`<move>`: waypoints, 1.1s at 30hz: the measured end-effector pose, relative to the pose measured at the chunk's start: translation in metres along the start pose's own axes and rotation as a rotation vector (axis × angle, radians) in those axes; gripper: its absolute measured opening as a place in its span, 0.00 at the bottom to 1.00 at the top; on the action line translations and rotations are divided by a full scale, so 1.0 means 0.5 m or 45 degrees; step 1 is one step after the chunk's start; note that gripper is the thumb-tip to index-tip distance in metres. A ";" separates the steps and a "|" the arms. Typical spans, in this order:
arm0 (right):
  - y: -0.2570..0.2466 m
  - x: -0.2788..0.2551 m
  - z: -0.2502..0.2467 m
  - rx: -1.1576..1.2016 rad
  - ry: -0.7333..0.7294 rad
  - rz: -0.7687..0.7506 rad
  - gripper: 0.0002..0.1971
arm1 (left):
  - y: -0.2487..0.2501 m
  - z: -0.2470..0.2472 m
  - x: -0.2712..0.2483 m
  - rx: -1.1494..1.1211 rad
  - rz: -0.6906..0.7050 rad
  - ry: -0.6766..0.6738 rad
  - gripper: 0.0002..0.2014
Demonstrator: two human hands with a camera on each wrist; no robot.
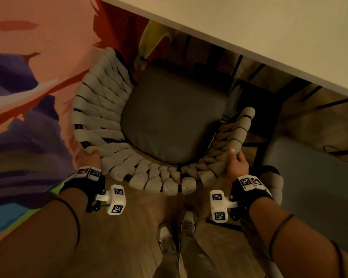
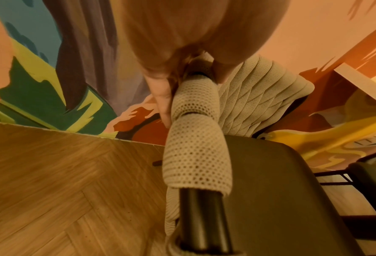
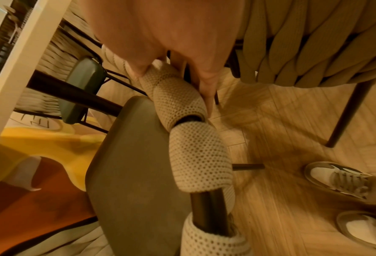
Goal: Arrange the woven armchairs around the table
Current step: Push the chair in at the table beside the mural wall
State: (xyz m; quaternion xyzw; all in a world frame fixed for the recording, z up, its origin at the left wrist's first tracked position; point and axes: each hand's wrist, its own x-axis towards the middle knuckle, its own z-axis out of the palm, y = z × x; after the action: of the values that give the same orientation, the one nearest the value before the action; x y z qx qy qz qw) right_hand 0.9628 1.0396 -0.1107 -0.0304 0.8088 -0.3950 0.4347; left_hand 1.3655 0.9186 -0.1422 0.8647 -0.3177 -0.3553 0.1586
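A woven armchair with beige straps on a dark metal frame and a grey seat cushion stands below me, its front under the edge of the white table. My left hand grips the chair's back rim on the left side; its fingers curl round the strap-wrapped tube. On the right side of the rim my right hand grips the wrapped tube, with the fingers curled round it.
A painted wall runs close along the chair's left. A second woven armchair stands right of it, its back near my right hand. More chairs sit beyond the table. My shoes stand on the wooden floor.
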 end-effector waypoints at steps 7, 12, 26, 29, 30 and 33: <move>0.007 0.001 0.008 0.113 -0.041 0.000 0.22 | -0.010 0.007 0.037 0.016 -0.088 0.029 0.36; 0.004 0.001 0.009 0.128 -0.035 -0.003 0.22 | 0.011 -0.001 0.013 0.081 -0.055 0.006 0.32; 0.008 0.008 0.018 -0.002 -0.009 -0.039 0.25 | 0.014 -0.012 0.009 0.062 -0.114 -0.006 0.34; 0.009 0.004 0.021 0.037 -0.028 -0.051 0.24 | 0.027 -0.017 0.002 0.060 -0.129 -0.025 0.35; 0.010 0.003 0.022 0.051 -0.033 -0.050 0.24 | 0.033 -0.018 -0.007 0.053 -0.134 -0.031 0.34; 0.007 -0.002 0.023 0.055 -0.041 -0.049 0.24 | 0.038 -0.021 -0.019 0.068 -0.100 -0.025 0.29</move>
State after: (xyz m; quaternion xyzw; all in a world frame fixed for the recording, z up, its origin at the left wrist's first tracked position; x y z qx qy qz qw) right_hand 0.9728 1.0354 -0.1163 -0.0430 0.7923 -0.4201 0.4405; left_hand 1.3596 0.9112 -0.1208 0.8770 -0.2943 -0.3610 0.1183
